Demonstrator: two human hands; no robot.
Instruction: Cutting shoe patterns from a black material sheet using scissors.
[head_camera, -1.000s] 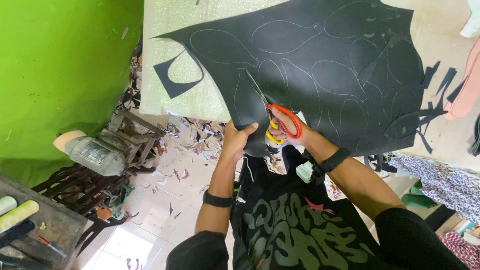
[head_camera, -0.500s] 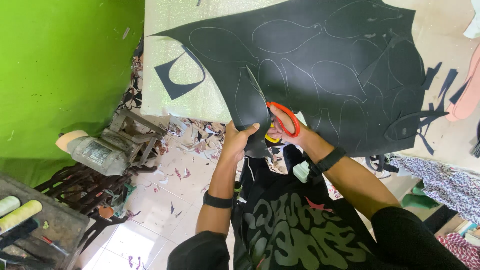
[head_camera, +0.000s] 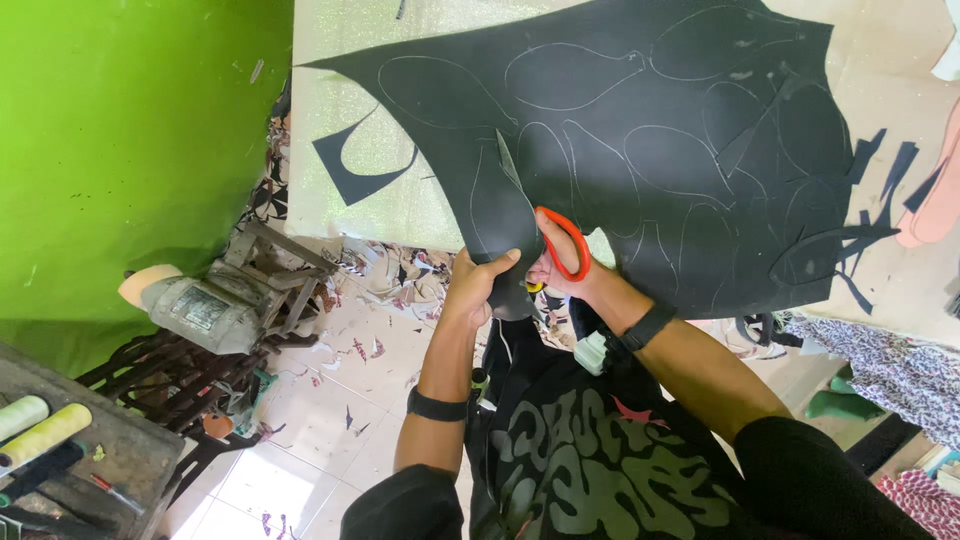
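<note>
Orange-handled scissors (head_camera: 556, 238) further into black sheet (head_camera: 640, 130) than before.

Pale label (head_camera: 193, 309) (on grey motor (head_camera: 200, 312))

The scissors (head_camera: 556, 243) show only their orange handle loop and a sliver of blade; the rest is buried behind the right hand (head_camera: 562, 272) and the black sheet (head_camera: 640, 150). The left hand (head_camera: 477, 287) pinches the sheet's lower flap, fingertips tucked behind it. The sheet's top runs past the frame's edge. The thread spools (head_camera: 40, 425) are cut off at the left.
</note>
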